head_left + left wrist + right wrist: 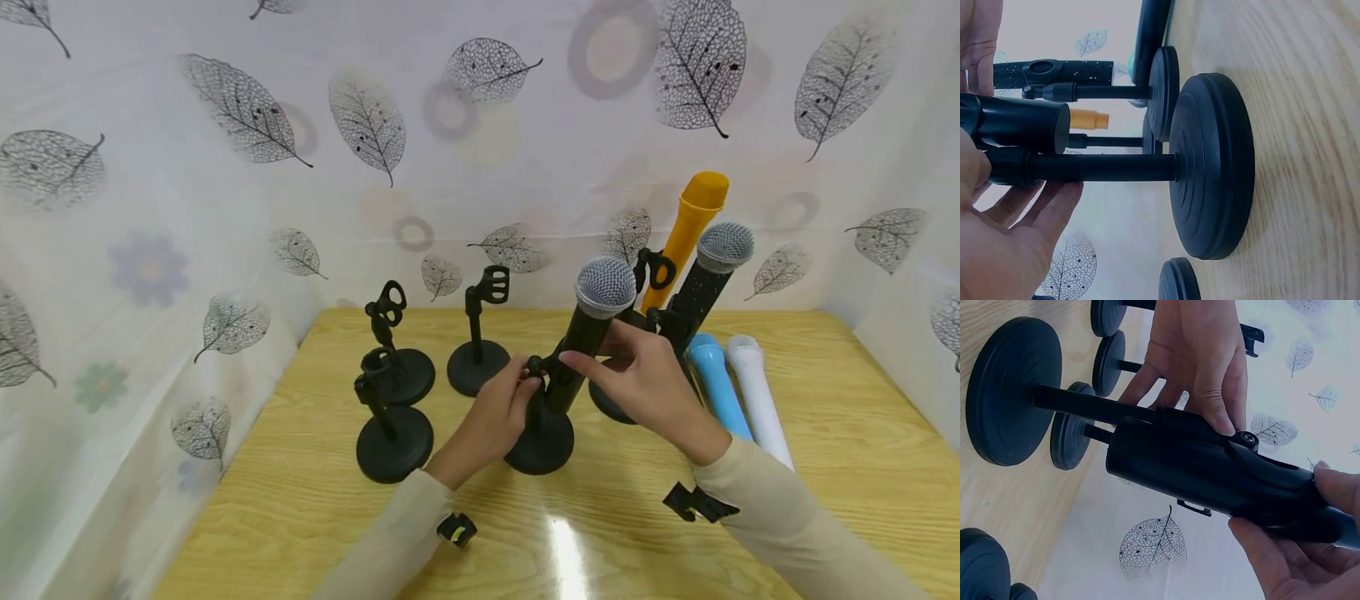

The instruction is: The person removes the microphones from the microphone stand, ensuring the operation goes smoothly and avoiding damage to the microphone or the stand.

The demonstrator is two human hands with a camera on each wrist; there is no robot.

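Note:
A black microphone (581,342) with a silver mesh head leans in the clip of a black round-based desktop stand (540,446). My right hand (656,387) pinches the microphone's body between thumb and fingers, below the mesh head. My left hand (487,421) grips the upper pole of the same stand, just under the clip joint. In the right wrist view, the left thumb presses near the joint, and the clip (1260,462) wraps the microphone (1172,475). The stand's base (1216,169) rests on the table in the left wrist view.
Three bare stands (476,367) are on the left. Behind my right hand, another black microphone (701,287) and an orange microphone (686,229) stand tilted at stands. A blue microphone (720,383) and a white microphone (761,400) lie at the right. A leaf-patterned cloth (495,183) hangs behind.

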